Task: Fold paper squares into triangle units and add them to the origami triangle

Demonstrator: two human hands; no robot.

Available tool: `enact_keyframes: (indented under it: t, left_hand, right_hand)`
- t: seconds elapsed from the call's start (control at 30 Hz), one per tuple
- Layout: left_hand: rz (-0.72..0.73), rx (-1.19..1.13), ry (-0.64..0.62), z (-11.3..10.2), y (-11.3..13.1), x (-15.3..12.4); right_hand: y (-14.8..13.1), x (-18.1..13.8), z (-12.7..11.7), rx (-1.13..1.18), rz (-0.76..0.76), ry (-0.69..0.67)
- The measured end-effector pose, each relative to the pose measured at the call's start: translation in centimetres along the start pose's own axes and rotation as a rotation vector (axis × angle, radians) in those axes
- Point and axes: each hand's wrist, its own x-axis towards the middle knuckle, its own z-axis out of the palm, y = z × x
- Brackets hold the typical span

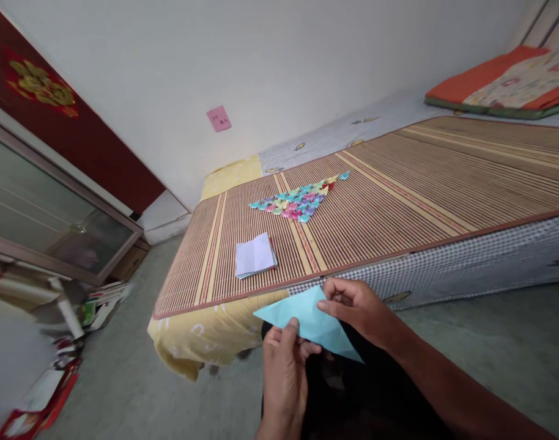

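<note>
A light-blue sheet of paper (314, 318), folded into a triangle, is held over my lap between both hands. My left hand (286, 360) pinches its lower edge, thumb on top and fingers beneath. With thumb and bent fingers, my right hand (348, 305) grips the upper right edge. On the bed mat beyond lies a stack of paper (255, 255) with a pale lilac sheet on top. Behind that, many small folded paper pieces (300, 200) in several colours are laid out in a triangle.
The striped bamboo mat (380, 208) covers the bed, over yellow and checked cloth. A folded orange floral quilt (509, 82) rests at the far right. A pink note (219, 118) is on the wall. Boxes and papers (100, 302) lie on the floor beside a glass-fronted cabinet (77, 226).
</note>
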Motion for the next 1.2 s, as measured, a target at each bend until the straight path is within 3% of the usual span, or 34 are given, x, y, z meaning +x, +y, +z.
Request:
enact_keyframes:
  t: [0.23, 0.37, 0.47, 0.73, 1.03, 1.2]
  left_hand:
    - [0.050, 0.021, -0.097, 0.3, -0.6, -0.3]
    - [0.039, -0.007, -0.084, 0.3, -0.7, -0.3]
    - [0.050, -0.004, -0.080, 0.2, -0.9, -0.2]
    - [0.106, 0.003, -0.084, 0.2, -1.1, -0.1]
    - [0.123, 0.052, -0.059, 0.5, -0.9, -0.2]
    - [0.100, 0.057, -0.045, 0.7, -0.7, -0.5]
  right_hand:
    - [-0.4, -0.4, 0.9, -0.022, -0.040, 0.054]
    - [-0.9, -0.6, 1.1, -0.093, -0.171, 0.175]
    - [-1.2, -0.8, 1.0, -0.168, -0.238, 0.168]
    - [-1.2, -1.0, 0.9, -0.220, -0.211, 0.252]
    - [-1.3, -1.0, 1.0, -0.287, -0.297, 0.226]
    - [-1.4, -1.0, 1.1, -0.203, -0.199, 0.204]
